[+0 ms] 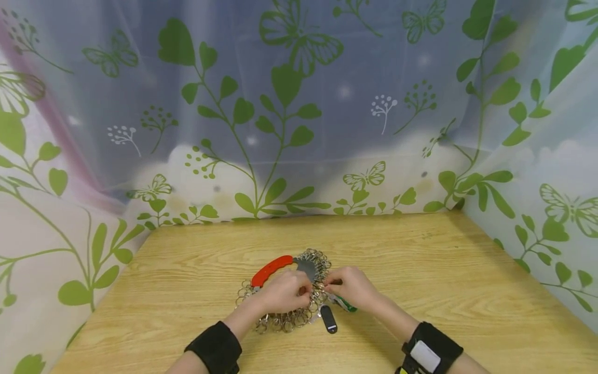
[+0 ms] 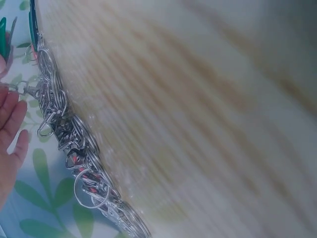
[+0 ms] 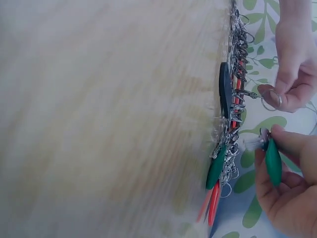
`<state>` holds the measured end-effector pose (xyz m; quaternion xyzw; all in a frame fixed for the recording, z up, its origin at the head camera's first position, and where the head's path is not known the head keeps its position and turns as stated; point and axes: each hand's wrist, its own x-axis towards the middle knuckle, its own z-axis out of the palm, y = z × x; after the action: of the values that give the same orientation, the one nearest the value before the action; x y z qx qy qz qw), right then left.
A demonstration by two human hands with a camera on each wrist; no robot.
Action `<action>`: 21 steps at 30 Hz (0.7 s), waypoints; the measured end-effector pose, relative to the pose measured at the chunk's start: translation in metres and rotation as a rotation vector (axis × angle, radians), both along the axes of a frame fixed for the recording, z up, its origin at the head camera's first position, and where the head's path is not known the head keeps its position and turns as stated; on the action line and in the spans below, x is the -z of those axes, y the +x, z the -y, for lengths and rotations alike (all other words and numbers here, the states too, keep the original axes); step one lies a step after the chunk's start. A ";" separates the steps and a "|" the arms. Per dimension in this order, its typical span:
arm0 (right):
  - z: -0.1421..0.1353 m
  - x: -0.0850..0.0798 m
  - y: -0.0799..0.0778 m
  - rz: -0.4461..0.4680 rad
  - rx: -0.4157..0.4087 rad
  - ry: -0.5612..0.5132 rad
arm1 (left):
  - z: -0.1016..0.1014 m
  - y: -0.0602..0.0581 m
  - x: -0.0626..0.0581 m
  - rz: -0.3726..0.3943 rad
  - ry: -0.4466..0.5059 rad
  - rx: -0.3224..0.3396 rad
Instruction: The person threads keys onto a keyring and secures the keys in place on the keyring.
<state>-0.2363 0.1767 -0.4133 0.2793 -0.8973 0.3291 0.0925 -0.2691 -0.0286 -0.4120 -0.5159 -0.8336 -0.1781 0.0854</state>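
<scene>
A large bunch of metal key rings and clasps [image 1: 287, 319] lies on the table, looped around a red handle [image 1: 271, 270] with a grey plate [image 1: 307, 268] at its end. Above the bunch, my left hand [image 1: 287, 291] pinches a single metal key ring [image 3: 271, 101] joined to a clasp, as the right wrist view shows. Facing it, my right hand [image 1: 352, 287] holds a green key tag [image 3: 273, 163] between thumb and fingers. Beneath the hands a black key tag [image 1: 328, 318] rests on the wood. At the left wrist view's edge, parts of fingers appear beside a clasp [image 2: 32, 90].
The wooden table [image 1: 444, 291] reaches back to a curtain [image 1: 299, 130] with leaf and butterfly prints, which also hangs at both sides. Another green tag [image 3: 216, 167] hangs low on the bunch. Black bands [image 1: 216, 348] wrap both wrists.
</scene>
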 end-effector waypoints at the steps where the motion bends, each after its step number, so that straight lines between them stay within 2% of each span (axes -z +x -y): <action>1: -0.001 0.000 0.001 0.004 0.004 -0.007 | 0.000 0.000 0.000 -0.029 0.005 0.000; 4: -0.001 0.000 0.002 0.017 0.015 -0.023 | 0.000 0.000 0.000 -0.086 0.006 -0.004; 8: 0.000 0.002 0.003 0.024 0.007 -0.028 | 0.000 0.000 0.002 -0.070 0.006 -0.011; 16: 0.004 -0.003 0.003 0.043 -0.077 0.021 | 0.001 0.000 0.003 -0.018 0.023 -0.050; 21: 0.009 -0.006 0.005 0.058 -0.042 0.011 | 0.000 0.002 0.002 -0.037 -0.002 -0.064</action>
<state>-0.2314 0.1675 -0.4073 0.2888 -0.8954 0.3340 0.0577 -0.2673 -0.0282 -0.4137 -0.4924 -0.8480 -0.1647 0.1058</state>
